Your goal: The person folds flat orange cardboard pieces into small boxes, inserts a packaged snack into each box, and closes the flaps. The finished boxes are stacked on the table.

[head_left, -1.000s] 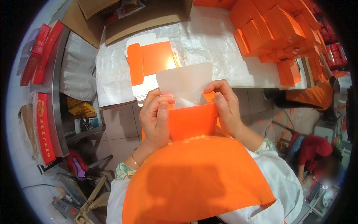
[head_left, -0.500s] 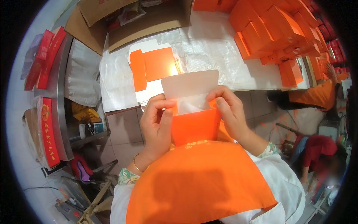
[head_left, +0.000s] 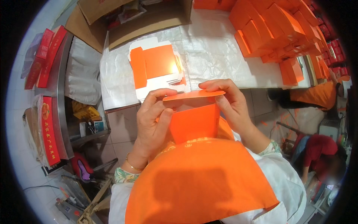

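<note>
Upright against my orange apron (head_left: 201, 179) stands a small orange carton (head_left: 194, 123), its lid flap bent over toward me above the partly open mouth. My left hand (head_left: 153, 115) grips the carton's left side, thumb at the near corner and fingers at the flap's left end. On the other side, my right hand (head_left: 230, 100) has its fingers on top of the flap and its thumb under the right end. Beyond my hands, a stack of flat orange-and-white carton blanks (head_left: 158, 63) lies on the white-covered table (head_left: 209, 41).
An open brown cardboard box (head_left: 149, 30) stands at the far left of the table. Folded orange cartons (head_left: 268, 30) are piled at the far right. A metal shelf (head_left: 61, 100) with red boxes runs along the left. One person (head_left: 319, 149) bends at the lower right; another is farther back.
The lid flap, upright before, now leans over toward me and shows its orange side. My right fingers have moved up onto it, and my left fingers have shifted to its left end.
</note>
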Motion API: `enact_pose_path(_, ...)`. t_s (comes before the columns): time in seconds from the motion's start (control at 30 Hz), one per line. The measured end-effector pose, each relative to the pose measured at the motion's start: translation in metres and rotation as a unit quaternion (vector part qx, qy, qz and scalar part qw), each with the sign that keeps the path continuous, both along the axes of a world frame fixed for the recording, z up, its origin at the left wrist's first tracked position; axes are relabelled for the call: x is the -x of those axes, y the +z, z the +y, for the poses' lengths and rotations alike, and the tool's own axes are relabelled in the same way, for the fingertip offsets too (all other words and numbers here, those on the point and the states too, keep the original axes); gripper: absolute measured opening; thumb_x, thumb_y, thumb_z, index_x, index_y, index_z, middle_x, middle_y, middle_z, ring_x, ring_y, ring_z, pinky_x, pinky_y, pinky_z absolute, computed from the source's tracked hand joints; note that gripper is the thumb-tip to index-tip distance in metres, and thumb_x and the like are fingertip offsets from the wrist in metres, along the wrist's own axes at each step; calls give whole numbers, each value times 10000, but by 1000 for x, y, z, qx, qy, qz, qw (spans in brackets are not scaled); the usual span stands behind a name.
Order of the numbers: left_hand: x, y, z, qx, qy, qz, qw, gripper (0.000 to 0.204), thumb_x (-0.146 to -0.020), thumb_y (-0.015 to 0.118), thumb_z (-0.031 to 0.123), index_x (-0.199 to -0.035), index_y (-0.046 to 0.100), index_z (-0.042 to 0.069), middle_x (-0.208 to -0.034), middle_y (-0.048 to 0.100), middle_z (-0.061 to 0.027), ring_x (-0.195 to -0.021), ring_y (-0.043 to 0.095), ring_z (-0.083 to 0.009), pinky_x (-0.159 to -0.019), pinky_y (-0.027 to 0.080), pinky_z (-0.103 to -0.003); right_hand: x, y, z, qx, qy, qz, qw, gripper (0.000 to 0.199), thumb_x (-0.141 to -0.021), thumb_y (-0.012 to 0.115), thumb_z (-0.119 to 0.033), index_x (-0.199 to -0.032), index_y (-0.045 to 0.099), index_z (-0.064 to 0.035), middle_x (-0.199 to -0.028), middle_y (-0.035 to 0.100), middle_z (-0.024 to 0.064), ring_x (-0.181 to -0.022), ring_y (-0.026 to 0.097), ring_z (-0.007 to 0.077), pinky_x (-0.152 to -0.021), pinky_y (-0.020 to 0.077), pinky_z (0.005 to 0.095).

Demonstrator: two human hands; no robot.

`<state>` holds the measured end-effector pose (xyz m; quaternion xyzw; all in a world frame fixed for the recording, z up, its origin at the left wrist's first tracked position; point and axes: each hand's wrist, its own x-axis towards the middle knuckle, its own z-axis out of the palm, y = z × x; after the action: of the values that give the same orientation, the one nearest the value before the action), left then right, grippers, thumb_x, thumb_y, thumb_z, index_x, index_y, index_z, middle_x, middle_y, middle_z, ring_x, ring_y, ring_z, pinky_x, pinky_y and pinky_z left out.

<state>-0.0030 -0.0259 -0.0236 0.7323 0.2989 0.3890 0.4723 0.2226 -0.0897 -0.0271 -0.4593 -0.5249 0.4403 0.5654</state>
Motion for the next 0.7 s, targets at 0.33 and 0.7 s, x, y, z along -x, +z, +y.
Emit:
enact_pose_path(0.33,-7,9,-8,17,53,24,998,197,-957,547,81,-1081,640,-41,-1179,616,-134,-1055,606,-202,-914,473,-309,-11,-8,-1,-36,47,-31,998,304,-982,566,-275,-1084,576,11,-1241,580,203,-1154,571,228,-986,446,345)
enact_pose_path(0.7,-9,-17,-16,123,67,-233,962,330,-908,712,273,-928,518,7,-1158,616,-181,-1045,607,-216,-914,485,-328,-10,2,0,-54,50,-129,989,329,-913,557,-159,-1158,562,60,-1250,582,206,-1154,572,252,-1005,434,359)
